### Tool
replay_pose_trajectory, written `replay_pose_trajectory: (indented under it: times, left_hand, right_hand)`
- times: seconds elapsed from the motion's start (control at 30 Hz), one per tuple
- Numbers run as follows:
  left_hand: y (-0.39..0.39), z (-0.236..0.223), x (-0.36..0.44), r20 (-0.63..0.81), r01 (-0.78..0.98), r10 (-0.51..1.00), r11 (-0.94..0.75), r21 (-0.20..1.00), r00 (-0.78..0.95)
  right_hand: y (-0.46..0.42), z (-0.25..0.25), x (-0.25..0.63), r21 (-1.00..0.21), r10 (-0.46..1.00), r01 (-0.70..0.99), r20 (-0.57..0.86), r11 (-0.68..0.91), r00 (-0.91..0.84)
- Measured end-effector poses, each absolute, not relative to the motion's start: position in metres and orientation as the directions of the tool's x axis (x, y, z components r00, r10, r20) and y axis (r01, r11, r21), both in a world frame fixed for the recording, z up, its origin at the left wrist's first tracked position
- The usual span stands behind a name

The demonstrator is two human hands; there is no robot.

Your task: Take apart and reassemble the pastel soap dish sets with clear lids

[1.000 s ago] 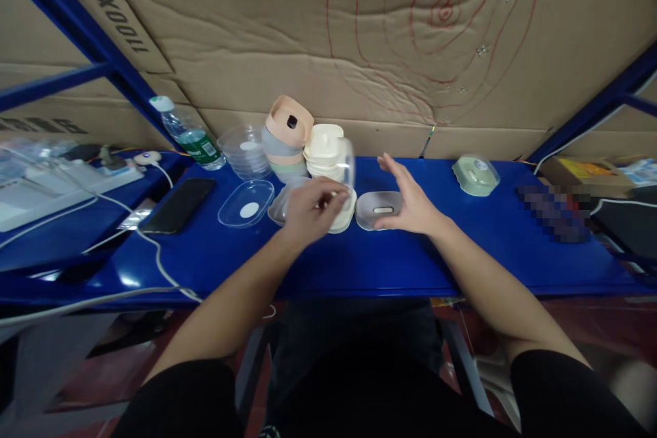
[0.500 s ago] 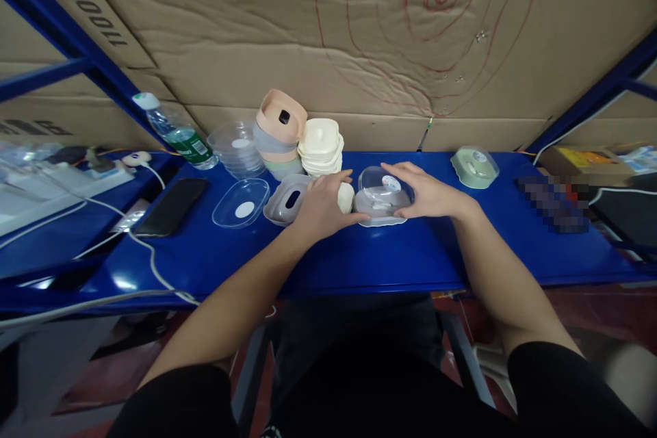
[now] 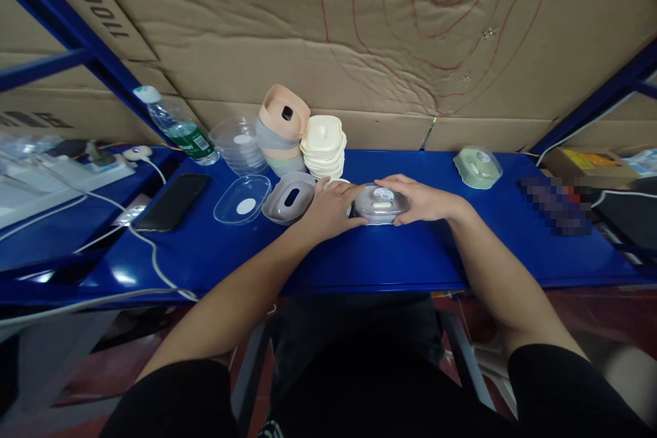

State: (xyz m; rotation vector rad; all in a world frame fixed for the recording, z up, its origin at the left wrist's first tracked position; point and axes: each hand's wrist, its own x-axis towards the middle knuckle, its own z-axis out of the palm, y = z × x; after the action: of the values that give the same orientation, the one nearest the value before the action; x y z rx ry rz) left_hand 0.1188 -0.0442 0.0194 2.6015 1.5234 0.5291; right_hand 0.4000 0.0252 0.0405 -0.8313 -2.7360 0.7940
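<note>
Both of my hands are on a small grey box with a clear cover (image 3: 381,208) and a round sticker on top. My left hand (image 3: 331,211) grips its left side, and my right hand (image 3: 423,200) holds the right side, thumb in front. Partly hidden behind my left hand is a cream lid. Left of that hand lie a grey tray with a dark oval slot (image 3: 289,198) and a clear cover (image 3: 242,200) with a white round label. Behind them rise a stack of cream lids (image 3: 324,145) and a stack of coloured trays (image 3: 284,126), peach on top.
Nested clear covers (image 3: 239,144) and a water bottle (image 3: 187,135) stand at the back left. A black phone (image 3: 174,202) and a white cable (image 3: 154,260) are at the left. A green covered box (image 3: 478,167) sits at the back right of the blue table (image 3: 390,260).
The clear cover has come down lower over the grey piece, with my right hand moving down and slightly left. My left hand stays at the left side. The view has shifted slightly.
</note>
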Motion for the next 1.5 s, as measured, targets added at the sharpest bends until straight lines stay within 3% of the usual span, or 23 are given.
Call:
replay_pose_trajectory:
  times: [0.67,1.07,1.37,1.5]
  left_hand:
    - [-0.043,0.017,0.118,0.268,0.818,0.858,-0.505,0.276,0.439]
    - [-0.044,0.016,0.117,0.259,0.842,0.863,-0.490,0.225,0.433]
    - [-0.047,0.017,0.120,0.205,0.807,0.838,-0.544,0.230,0.506]
    - [-0.047,0.017,0.119,0.189,0.802,0.831,-0.556,0.219,0.524]
  right_hand:
    - [0.030,0.038,0.404,-0.513,0.574,0.491,0.003,0.704,-0.819]
    - [0.036,0.032,0.408,-0.501,0.645,0.548,0.027,0.670,-0.764]
    - [0.042,0.026,0.411,-0.319,0.799,0.754,0.017,0.575,-0.602]
    - [0.042,0.029,0.412,-0.259,0.831,0.793,0.098,0.552,-0.547]
